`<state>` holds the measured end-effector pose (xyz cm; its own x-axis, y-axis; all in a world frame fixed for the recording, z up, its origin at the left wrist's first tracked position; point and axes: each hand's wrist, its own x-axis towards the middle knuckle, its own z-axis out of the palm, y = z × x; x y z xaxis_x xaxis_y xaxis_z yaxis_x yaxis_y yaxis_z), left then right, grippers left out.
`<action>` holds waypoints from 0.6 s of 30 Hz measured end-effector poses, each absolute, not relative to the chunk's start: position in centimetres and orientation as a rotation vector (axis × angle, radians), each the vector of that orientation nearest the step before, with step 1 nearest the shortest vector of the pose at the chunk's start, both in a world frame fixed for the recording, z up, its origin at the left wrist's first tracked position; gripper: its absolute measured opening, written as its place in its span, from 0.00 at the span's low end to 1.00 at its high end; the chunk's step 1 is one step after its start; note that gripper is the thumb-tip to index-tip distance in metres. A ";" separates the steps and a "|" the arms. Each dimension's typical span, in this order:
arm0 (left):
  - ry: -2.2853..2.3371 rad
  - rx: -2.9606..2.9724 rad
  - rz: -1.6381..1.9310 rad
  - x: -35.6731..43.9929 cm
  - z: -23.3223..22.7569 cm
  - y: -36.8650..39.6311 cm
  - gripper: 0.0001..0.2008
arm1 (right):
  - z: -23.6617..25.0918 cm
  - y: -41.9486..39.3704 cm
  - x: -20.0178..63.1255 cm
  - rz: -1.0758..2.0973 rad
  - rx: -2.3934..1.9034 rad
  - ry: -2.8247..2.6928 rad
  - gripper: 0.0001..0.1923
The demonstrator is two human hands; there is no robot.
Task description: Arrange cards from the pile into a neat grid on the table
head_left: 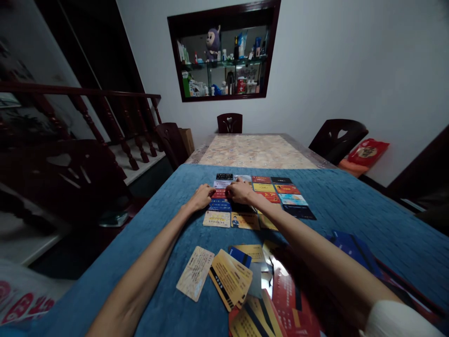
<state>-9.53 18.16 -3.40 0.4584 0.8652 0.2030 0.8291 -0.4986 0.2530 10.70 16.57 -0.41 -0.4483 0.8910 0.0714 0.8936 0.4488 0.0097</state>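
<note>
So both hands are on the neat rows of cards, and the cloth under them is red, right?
Not quite. The head view shows the cloth is blue, not red. The rest holds: the left hand and the right hand both rest on the neat rows of cards.

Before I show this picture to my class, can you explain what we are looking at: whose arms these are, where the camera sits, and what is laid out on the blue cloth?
The single picture comes from a camera worn on a person's head, looking forward and down, so the two bare arms are that person's own. Their left hand and right hand rest together on a grid of cards laid in neat rows on a blue tablecloth. Neither hand has lifted anything; the fingers press on cards in the grid. Nearer the camera lies a loose pile of cards, overlapping untidily. Behind are dark chairs and a wall cabinet holding small items.
</note>
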 end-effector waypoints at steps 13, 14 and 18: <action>1.542 2.610 0.410 -9.4 -3.5 17.4 0.25 | -0.7 16.9 10.4 -0.079 -1.668 -2.596 0.16; 1.545 2.613 0.400 -9.4 -3.5 17.4 0.26 | -0.7 16.8 10.4 -0.083 -1.668 -2.595 0.16; 1.538 2.608 0.393 -9.5 -3.4 17.5 0.25 | -0.5 16.5 10.3 -0.096 -1.658 -2.599 0.16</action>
